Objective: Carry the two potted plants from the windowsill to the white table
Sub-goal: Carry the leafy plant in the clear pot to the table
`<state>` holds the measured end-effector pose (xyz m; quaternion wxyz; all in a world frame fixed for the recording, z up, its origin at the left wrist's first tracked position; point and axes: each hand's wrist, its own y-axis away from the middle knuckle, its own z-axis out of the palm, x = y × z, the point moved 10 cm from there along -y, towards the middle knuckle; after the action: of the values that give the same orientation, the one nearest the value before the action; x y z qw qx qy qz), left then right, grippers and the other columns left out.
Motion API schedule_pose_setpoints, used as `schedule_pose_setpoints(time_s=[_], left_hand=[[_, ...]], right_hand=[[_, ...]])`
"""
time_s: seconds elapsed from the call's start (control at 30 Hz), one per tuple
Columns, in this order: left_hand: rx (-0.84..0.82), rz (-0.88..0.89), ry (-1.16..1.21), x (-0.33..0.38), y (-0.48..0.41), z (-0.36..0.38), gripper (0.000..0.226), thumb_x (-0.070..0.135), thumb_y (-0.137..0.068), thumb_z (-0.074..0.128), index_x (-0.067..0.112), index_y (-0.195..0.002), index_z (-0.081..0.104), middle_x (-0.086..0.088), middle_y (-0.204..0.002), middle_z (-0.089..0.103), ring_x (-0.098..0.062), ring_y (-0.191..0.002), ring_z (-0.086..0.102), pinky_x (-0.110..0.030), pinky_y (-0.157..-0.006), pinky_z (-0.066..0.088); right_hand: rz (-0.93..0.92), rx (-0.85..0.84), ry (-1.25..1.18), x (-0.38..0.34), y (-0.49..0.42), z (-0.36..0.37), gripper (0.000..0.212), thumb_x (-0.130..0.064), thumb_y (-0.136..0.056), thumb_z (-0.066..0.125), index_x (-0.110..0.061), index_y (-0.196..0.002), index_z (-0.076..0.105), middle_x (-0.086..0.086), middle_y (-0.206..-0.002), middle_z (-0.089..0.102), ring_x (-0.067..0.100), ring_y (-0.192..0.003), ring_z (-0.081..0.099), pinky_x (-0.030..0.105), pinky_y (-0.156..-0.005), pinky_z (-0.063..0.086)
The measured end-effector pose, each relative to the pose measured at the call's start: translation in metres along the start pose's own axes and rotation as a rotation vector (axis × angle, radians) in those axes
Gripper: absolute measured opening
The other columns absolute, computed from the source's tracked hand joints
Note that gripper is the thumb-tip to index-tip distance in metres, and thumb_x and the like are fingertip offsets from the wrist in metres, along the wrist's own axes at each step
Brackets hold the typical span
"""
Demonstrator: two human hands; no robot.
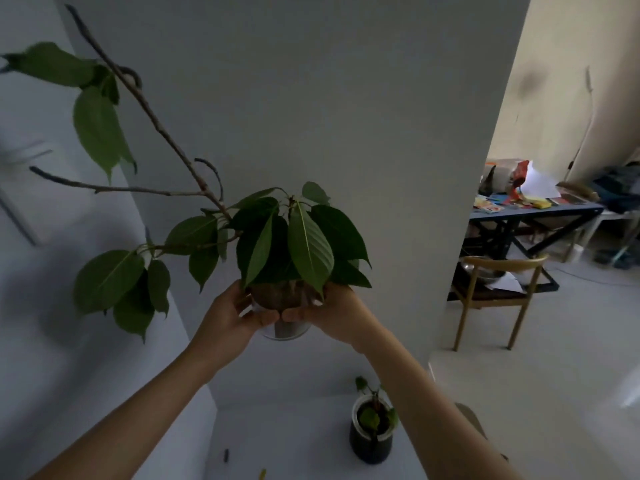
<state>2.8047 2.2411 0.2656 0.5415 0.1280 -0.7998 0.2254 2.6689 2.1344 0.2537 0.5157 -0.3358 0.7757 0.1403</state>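
Note:
A large plant in a clear glass pot (285, 329) is held up in the air in front of a grey wall. Its long bare branches and broad green leaves (308, 244) spread up and to the left. My left hand (230, 315) grips the pot's left side and my right hand (330, 315) grips its right side, thumbs almost touching at the front. Below, a small plant in a dark pot with a white rim (371, 433) stands on a white surface (304, 431), partly behind my right forearm.
A small dark item (226, 455) and a yellowish scrap (262, 474) lie on the white surface. At the right, an opening leads to a room with a wooden chair (498, 292) and a dark table (533, 211) covered in colourful papers.

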Motion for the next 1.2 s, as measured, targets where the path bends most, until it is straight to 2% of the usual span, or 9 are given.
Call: schedule_pose_setpoints(time_s=[0.1, 0.23, 0.37, 0.5, 0.63, 0.7, 0.83, 0.97, 1.2], left_hand=[[-0.009, -0.021, -0.014, -0.022, 0.002, 0.011, 0.052, -0.003, -0.076, 0.075, 0.038, -0.103, 0.056, 0.033, -0.088, 0.069, 0.019, -0.088, 0.061, 0.000, -0.065, 0.045], [0.014, -0.037, 0.025, -0.050, 0.009, 0.026, 0.051, -0.001, -0.076, 0.075, 0.029, -0.114, 0.058, 0.021, -0.104, 0.065, 0.017, -0.087, 0.062, 0.000, -0.068, 0.045], [0.037, -0.071, 0.065, -0.091, 0.019, 0.043, 0.058, -0.006, -0.075, 0.075, 0.037, -0.109, 0.054, 0.022, -0.105, 0.062, 0.019, -0.087, 0.061, -0.001, -0.069, 0.045], [0.024, -0.082, 0.074, -0.124, 0.028, 0.056, 0.060, -0.009, -0.076, 0.072, 0.026, -0.120, 0.052, 0.013, -0.112, 0.063, 0.015, -0.094, 0.061, -0.003, -0.074, 0.046], [0.017, -0.104, 0.100, -0.158, 0.033, 0.064, 0.062, -0.008, -0.075, 0.073, 0.026, -0.122, 0.051, 0.006, -0.120, 0.063, 0.008, -0.100, 0.062, -0.006, -0.079, 0.047], [0.019, -0.117, 0.097, -0.177, 0.036, 0.067, 0.062, -0.007, -0.076, 0.073, 0.029, -0.122, 0.051, 0.008, -0.121, 0.063, 0.006, -0.105, 0.062, -0.008, -0.083, 0.047], [0.021, -0.128, 0.101, -0.217, 0.041, 0.072, 0.060, -0.001, -0.076, 0.075, 0.037, -0.118, 0.054, 0.016, -0.118, 0.065, 0.002, -0.108, 0.062, -0.012, -0.086, 0.049], [0.040, -0.131, 0.085, -0.248, 0.046, 0.075, 0.061, 0.002, -0.076, 0.077, 0.040, -0.118, 0.053, 0.019, -0.118, 0.065, 0.003, -0.110, 0.061, -0.012, -0.087, 0.050], [0.063, -0.136, 0.054, -0.304, 0.057, 0.080, 0.061, -0.001, -0.074, 0.077, 0.036, -0.116, 0.054, 0.018, -0.113, 0.065, 0.010, -0.104, 0.061, -0.006, -0.078, 0.048]], right_hand=[[0.014, 0.010, 0.016, 0.023, 0.002, 0.005, 0.080, -0.037, -0.067, 0.090, -0.017, -0.137, 0.055, -0.003, -0.131, 0.061, 0.016, -0.120, 0.057, 0.020, -0.093, 0.043], [-0.030, 0.007, 0.043, 0.046, 0.005, 0.011, 0.079, -0.033, -0.070, 0.089, -0.015, -0.138, 0.054, -0.009, -0.126, 0.057, 0.003, -0.113, 0.051, -0.008, -0.080, 0.033], [-0.039, -0.064, 0.090, 0.084, 0.004, 0.030, 0.077, -0.032, -0.073, 0.088, -0.011, -0.138, 0.052, -0.011, -0.118, 0.054, -0.016, -0.093, 0.051, -0.012, -0.070, 0.031], [-0.044, -0.049, 0.117, 0.122, 0.009, 0.046, 0.069, -0.026, -0.074, 0.087, -0.008, -0.132, 0.056, -0.028, -0.102, 0.045, -0.038, -0.084, 0.042, -0.012, -0.069, 0.029], [-0.062, -0.035, 0.189, 0.144, 0.013, 0.061, 0.063, -0.034, -0.073, 0.086, -0.011, -0.126, 0.062, -0.013, -0.112, 0.056, -0.004, -0.104, 0.053, -0.008, -0.079, 0.032], [-0.045, -0.064, 0.235, 0.161, 0.014, 0.073, 0.059, -0.040, -0.075, 0.082, -0.013, -0.124, 0.062, -0.009, -0.112, 0.057, 0.006, -0.104, 0.053, -0.002, -0.081, 0.036], [-0.018, -0.111, 0.288, 0.194, 0.013, 0.098, 0.037, -0.043, -0.078, 0.079, -0.026, -0.104, 0.059, -0.022, -0.089, 0.051, -0.003, -0.079, 0.053, -0.002, -0.069, 0.039], [-0.033, -0.115, 0.263, 0.213, 0.013, 0.113, 0.032, -0.035, -0.079, 0.080, -0.027, -0.098, 0.057, -0.027, -0.085, 0.046, -0.014, -0.074, 0.051, -0.005, -0.067, 0.038], [-0.047, -0.185, 0.229, 0.267, 0.009, 0.157, 0.047, -0.037, -0.080, 0.078, -0.012, -0.118, 0.064, -0.013, -0.099, 0.055, -0.016, -0.076, 0.045, -0.006, -0.064, 0.037]])
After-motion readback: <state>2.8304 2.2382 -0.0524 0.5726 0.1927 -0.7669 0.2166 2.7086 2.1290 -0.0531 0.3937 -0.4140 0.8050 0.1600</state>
